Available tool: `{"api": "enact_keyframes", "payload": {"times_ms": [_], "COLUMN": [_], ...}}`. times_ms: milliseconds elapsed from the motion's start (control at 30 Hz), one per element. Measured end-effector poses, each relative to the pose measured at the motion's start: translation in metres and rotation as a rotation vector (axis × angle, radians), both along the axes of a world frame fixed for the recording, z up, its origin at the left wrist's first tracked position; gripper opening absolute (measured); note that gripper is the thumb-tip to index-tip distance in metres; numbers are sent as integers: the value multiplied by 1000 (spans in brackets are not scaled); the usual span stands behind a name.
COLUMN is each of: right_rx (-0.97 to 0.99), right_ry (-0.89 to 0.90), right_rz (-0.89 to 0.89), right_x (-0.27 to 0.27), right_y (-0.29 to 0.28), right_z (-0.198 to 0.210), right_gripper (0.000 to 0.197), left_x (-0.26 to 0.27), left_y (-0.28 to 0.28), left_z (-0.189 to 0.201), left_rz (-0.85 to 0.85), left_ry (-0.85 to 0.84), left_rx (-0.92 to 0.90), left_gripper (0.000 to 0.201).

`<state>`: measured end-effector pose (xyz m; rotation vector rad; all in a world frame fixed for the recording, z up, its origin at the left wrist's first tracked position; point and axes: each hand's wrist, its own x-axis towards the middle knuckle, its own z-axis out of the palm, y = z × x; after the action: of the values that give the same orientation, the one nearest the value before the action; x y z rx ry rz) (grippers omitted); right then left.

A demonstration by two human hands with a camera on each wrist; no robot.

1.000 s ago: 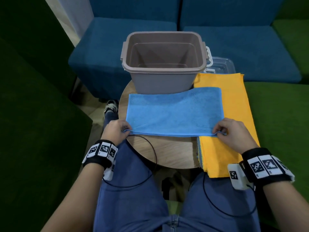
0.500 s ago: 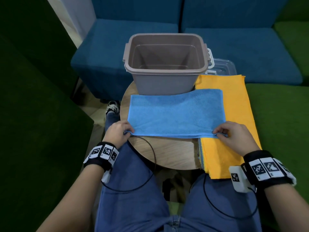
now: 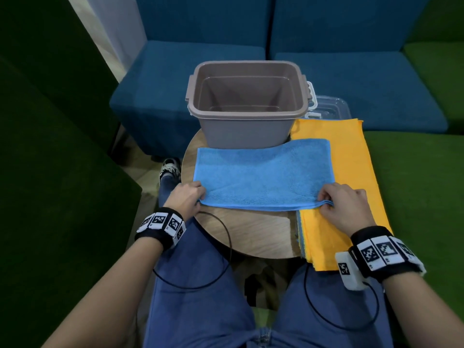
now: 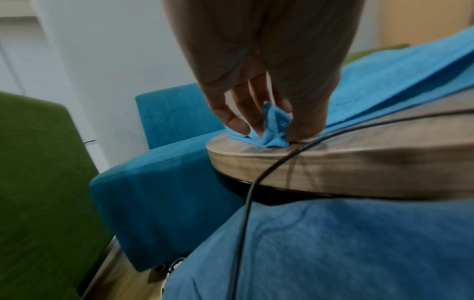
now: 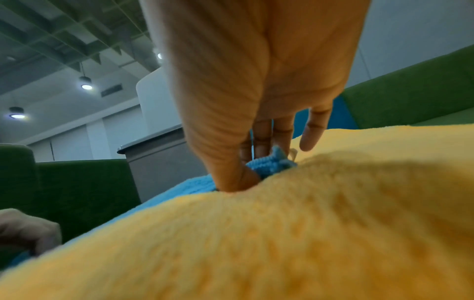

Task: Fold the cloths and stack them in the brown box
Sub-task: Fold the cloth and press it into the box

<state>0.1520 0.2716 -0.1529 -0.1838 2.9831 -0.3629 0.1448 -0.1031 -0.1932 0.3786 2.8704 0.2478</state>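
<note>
My left hand (image 3: 186,198) and right hand (image 3: 344,206) each pinched a near corner of the blue cloth (image 3: 263,175), which felt soft and light, probably doubled, sagging between my fingers.

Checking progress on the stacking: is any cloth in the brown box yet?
No, the brown box shows only its bare floor; the blue cloth lies on the table.

One blue cloth (image 3: 263,172) at centre. One yellow cloth stack (image 3: 351,159) at 3 o'clock, layer count unreadable. One brown box (image 3: 247,106) at 12 o'clock. One round worktop (image 3: 251,232). Two hands: left hand (image 3: 185,197), right hand (image 3: 345,204).
</note>
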Motion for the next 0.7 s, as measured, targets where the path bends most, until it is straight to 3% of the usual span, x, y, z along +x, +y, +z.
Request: {"api": "enact_keyframes", "payload": {"times_ms": [100, 233, 367, 500, 533, 600, 667, 700], "right_rx": [-87, -442, -528, -548, -551, -548, -529, -512], "right_ry": [89, 301, 501, 557, 560, 563, 561, 560], "right_rz": [-7, 51, 53, 5, -11, -50, -80, -87], "right_x": [-1, -5, -13, -25, -28, -34, -39, -40], "right_y": [2, 3, 4, 8, 7, 2, -3, -6], "right_z": [4, 22, 42, 43, 42, 42, 43, 43], "right_gripper": [17, 20, 13, 11, 10, 6, 3, 2], "left_x": [-5, -7, -4, 6, 6, 3, 0, 0], "left_y": [9, 13, 5, -3, -2, 1, 5, 7], "left_z": [7, 14, 37, 65, 71, 74, 67, 59], "left_rz": [3, 198, 455, 442, 424, 347, 253, 174], "left_ry": [-80, -16, 184, 389, 417, 412, 308, 259], "left_rx": [-119, 21, 411, 744, 739, 547, 396, 417], "left_gripper": [22, 27, 20, 7, 10, 23, 23, 19]}}
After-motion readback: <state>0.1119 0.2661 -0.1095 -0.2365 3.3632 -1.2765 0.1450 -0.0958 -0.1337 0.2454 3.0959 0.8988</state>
